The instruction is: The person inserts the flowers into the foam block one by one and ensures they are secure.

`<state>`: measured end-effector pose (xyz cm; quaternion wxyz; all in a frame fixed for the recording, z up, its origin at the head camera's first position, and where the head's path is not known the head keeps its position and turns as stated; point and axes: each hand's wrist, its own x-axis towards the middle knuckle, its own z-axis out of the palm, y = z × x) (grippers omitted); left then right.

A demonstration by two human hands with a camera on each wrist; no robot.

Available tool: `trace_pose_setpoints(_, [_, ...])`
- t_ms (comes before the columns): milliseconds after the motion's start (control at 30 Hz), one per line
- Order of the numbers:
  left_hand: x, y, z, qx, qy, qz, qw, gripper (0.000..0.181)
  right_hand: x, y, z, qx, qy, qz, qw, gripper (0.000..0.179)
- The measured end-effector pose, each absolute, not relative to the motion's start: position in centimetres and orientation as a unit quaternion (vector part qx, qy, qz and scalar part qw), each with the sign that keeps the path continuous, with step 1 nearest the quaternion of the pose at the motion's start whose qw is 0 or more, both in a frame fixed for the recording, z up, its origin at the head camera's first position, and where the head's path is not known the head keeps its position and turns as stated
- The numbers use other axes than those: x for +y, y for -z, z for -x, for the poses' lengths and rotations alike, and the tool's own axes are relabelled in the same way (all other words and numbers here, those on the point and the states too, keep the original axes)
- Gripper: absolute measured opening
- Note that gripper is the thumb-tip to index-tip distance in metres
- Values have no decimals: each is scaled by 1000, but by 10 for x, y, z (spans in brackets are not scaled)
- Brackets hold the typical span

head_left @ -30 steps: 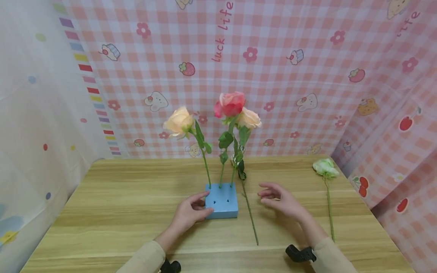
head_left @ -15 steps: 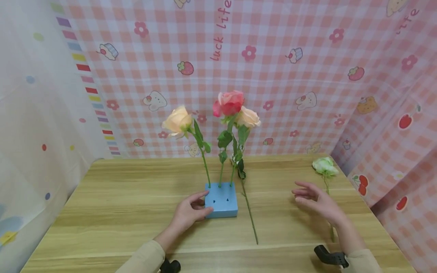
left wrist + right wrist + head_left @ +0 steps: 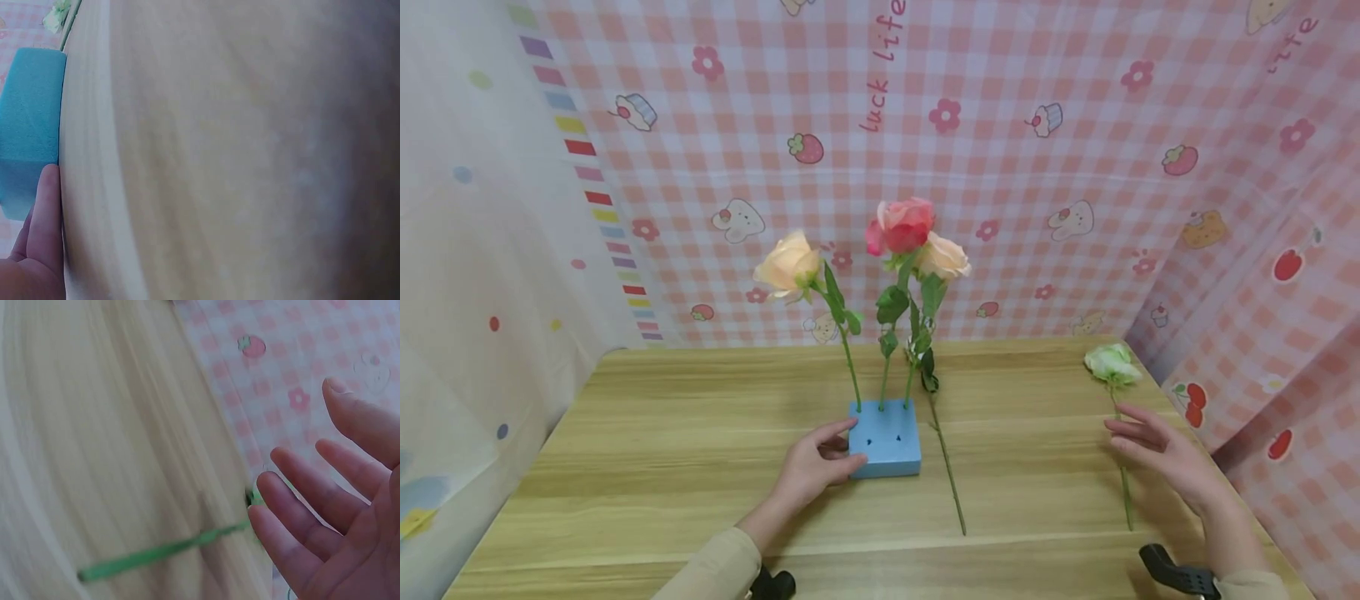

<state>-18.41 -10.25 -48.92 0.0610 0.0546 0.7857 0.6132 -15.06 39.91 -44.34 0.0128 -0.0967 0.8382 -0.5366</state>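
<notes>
My left hand (image 3: 816,457) holds the left side of a blue foam block (image 3: 887,458), its thumb by the front corner and fingers by the back. In the left wrist view a digit lies along the foam block (image 3: 31,112). Three roses stand in the block's back holes: a peach rose (image 3: 792,265), a pink-red rose (image 3: 901,225) and another peach rose (image 3: 944,257). Two front holes show no stem. My right hand (image 3: 1165,454) hovers with loose, spread fingers over a pale green rose (image 3: 1112,364) lying at the right; its green stem (image 3: 144,556) shows below those fingers.
Another stem (image 3: 950,475) with dark leaves lies just right of the block, its flower mostly hidden behind the standing roses. The wooden table (image 3: 700,433) meets a pink checked curtain (image 3: 1000,183) at the back. A camera mount sits on each wrist.
My right hand has moved right, from beside the loose stem near the block to over the pale green rose. My left hand stays at the block, and the standing roses have not moved.
</notes>
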Motion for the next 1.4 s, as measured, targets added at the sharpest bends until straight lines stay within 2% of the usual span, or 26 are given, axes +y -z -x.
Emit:
trace_pose_setpoints(267, [-103, 489, 185, 785, -614, -53, 63, 58, 419, 459, 146, 815, 572, 88, -6, 51])
trace_pose_setpoints(433, [-103, 489, 185, 784, -615, -50, 64, 58, 423, 467, 146, 844, 532, 72, -14, 54])
trace_pose_setpoints(600, [-103, 488, 184, 787, -612, -53, 61, 58, 421, 470, 145, 884, 465, 42, 7, 66])
trace_pose_setpoints(767, [-103, 489, 185, 785, -614, -54, 60, 58, 420, 475, 143, 894, 446, 25, 21, 68])
trace_pose_setpoints(1067, [-103, 489, 184, 783, -617, -55, 61, 59, 419, 490, 143, 884, 466, 26, -23, 63])
trace_pose_setpoints(1400, [-100, 480, 179, 787, -613, -48, 60, 58, 416, 491, 142, 905, 424, 16, -22, 70])
